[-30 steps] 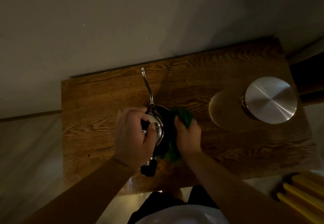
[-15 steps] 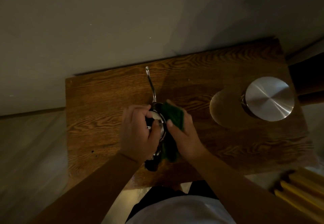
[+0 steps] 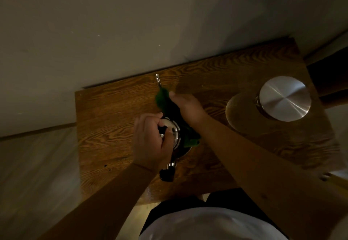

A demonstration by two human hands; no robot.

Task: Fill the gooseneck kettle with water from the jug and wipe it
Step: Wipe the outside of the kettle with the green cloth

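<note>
The steel gooseneck kettle [image 3: 176, 136] stands near the middle of the wooden table [image 3: 116, 119], its thin spout pointing toward the wall and its black handle toward me. My left hand [image 3: 152, 142] grips the kettle's lid knob from above. My right hand [image 3: 185, 106] holds a green cloth [image 3: 162, 98] wrapped around the spout, well up its length; only the spout tip shows beyond the cloth. More of the cloth hangs down the kettle's right side. The jug [image 3: 284, 98], seen from above with a round steel lid, stands at the table's right end.
A pale wall runs directly behind the table. A dark piece of furniture [image 3: 331, 81] sits past the table's right edge. The floor lies to the left of the table.
My right hand slid the green cloth from the kettle's body up along the spout toward the tip. My left hand stayed on the lid.
</note>
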